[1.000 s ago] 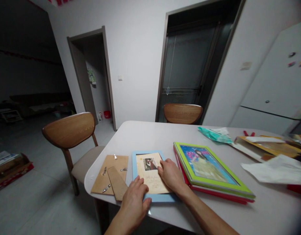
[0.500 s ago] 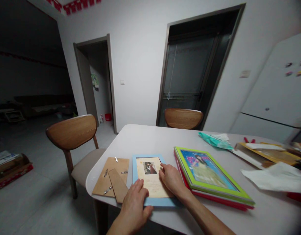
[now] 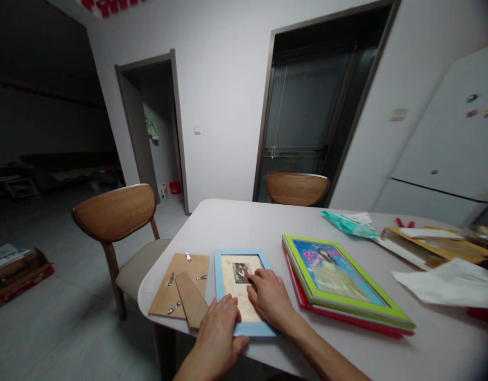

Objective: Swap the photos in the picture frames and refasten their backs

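A light blue picture frame [image 3: 220, 275] lies face down near the table's front edge with a cream card bearing a small photo [image 3: 234, 275] set inside it. My left hand [image 3: 220, 328] rests flat on the frame's lower left corner, fingers spread. My right hand [image 3: 268, 299] presses on the card with fingers stretched out, the forefinger by the small photo. A brown backing board [image 3: 180, 286] with metal clips and a stand lies just left of the frame.
A stack of frames [image 3: 339, 280], green on top of red, lies to the right. Papers, envelopes [image 3: 434, 243] and a teal bag [image 3: 349, 222] cover the far right of the white table [image 3: 244, 222]. Two wooden chairs [image 3: 117, 217] stand at its left and far sides.
The card now sits squarely inside the blue frame. My right hand slid from the card's right edge onto its middle. My left hand stayed at the lower corner.
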### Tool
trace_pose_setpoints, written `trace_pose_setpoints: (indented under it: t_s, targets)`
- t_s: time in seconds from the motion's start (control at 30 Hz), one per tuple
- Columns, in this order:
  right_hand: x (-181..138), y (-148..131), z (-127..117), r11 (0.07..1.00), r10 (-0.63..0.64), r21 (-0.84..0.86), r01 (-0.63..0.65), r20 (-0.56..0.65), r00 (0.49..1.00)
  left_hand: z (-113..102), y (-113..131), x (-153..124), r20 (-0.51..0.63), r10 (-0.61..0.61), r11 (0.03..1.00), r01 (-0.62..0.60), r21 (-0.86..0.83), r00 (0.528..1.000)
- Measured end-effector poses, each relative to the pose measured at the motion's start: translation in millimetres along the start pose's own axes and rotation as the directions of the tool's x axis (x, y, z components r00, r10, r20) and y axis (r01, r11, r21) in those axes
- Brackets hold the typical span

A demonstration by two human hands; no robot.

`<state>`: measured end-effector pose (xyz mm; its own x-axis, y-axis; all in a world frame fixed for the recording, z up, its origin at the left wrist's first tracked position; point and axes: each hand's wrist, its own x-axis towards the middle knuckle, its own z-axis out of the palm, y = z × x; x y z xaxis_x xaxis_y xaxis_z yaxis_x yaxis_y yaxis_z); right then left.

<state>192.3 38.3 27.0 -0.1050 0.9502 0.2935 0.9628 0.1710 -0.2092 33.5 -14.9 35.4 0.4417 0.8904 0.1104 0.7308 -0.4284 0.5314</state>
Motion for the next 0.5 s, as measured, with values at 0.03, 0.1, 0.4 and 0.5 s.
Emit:
trace_pose_setpoints:
  t_s: [0.03, 0.1, 0.4, 0.5]
  targets:
    - [-0.1, 0.9, -0.6, 1.0, -0.003, -0.02, 0.003, 0.009, 1.0, 0.2, -0.8, 0.5, -0.001, 0.001, 1.0, -0.001, 0.002, 1.0]
    - [0.5, 2.4, -1.3, 0.999, -0.002, -0.045, 0.003, 0.026, 1.0, 1.4, -1.3, 1.7, -0.008, 0.005, 1.0, -0.005, 0.013, 1.0]
    - [-0.7, -4.7, -9.0, 0.996, -0.073, 0.051, 0.071, 0.047, 0.996, -22.1, -21.7, -16.6, -0.088, 0.076, 0.997, -0.078, -0.01, 0.993]
    - [-8.5, -30.9, -12.1, 0.974, -0.169, 0.157, 0.161, 0.035, 0.985, -40.3, -63.8, -28.3, -0.228, -0.064, 0.992, 0.087, 0.09, 0.971]
